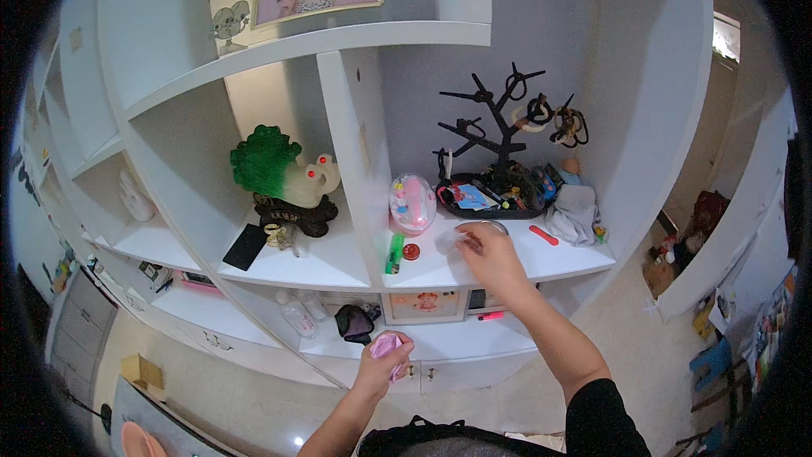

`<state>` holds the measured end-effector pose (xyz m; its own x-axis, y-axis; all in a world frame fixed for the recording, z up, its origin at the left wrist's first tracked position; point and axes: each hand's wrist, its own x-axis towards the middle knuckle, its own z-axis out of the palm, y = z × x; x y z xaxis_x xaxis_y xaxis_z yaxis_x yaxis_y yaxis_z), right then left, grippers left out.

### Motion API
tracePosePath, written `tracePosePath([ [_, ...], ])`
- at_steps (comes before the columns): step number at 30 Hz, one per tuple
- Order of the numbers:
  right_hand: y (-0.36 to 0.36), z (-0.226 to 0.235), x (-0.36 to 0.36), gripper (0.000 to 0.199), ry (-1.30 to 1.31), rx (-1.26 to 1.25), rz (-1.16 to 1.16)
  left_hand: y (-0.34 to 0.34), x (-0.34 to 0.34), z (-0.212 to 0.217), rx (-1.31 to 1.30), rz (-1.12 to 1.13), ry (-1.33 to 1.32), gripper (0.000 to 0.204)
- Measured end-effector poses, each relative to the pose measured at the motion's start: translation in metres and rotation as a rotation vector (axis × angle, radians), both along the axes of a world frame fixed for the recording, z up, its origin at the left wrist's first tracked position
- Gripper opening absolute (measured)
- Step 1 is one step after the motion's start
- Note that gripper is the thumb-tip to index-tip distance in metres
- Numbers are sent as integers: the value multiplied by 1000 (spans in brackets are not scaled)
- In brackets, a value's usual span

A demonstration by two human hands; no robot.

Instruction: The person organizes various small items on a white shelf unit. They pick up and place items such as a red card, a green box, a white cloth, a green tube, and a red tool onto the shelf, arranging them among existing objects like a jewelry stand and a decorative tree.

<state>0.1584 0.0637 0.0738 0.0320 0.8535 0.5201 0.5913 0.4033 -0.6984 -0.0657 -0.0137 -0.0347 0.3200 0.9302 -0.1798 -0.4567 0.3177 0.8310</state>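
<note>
My left hand (pixel 372 372) is closed around a small pink cloth (pixel 387 345), held low in front of the lower shelf. Farther up and to the right, my right hand (pixel 492 261) reaches over the white shelf (pixel 503 267), fingers pinching something thin and translucent (pixel 448 243), perhaps plastic film. Just beyond those fingers stands a black tree-shaped holder (pixel 506 140) hung with hair ties and bracelets, its tray full of small items. To the hand's left are a pink-and-clear oval case (pixel 413 205), a green lighter-like object (pixel 395 254) and a small red round piece (pixel 411 251).
A red strip (pixel 544 235) and a grey cloth (pixel 575 213) lie right of the tray. Left of the divider (pixel 353 152) stand a green-and-white cabbage ornament (pixel 283 169) and a black flat object (pixel 244 247). Below are clear bottles (pixel 296 315) and a framed picture (pixel 425 305).
</note>
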Motion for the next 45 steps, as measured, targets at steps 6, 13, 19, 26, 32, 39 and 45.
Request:
tracePosePath([
  [6, 9, 9, -13, 25, -118, 17, -158, 1, -3, -5, -11, 1, 11, 11],
  [13, 18, 0, -12, 27, -565, 199, -415, 2, 0, -2, 2, -4, 11, 11],
  [19, -11, 24, 24, 20, -463, 210, -343, 4, -8, -12, 25, 9, 56, 13],
  [26, -22, 6, 66, 13, -465, 76, -234, 5, 2, -9, -13, 8, 55, 14],
  [32, -24, 10, 64, 10, -345, 74, -39, 6, 1, -7, 10, 12, 55, 13],
  [39, -23, 53, 42, 10, -355, 315, 22, 4, -5, -12, 6, 24, 66, 12],
  [45, 31, 52, 39, 10, -484, 531, -35, 0, -10, -10, -6, 70, 63, 12],
])
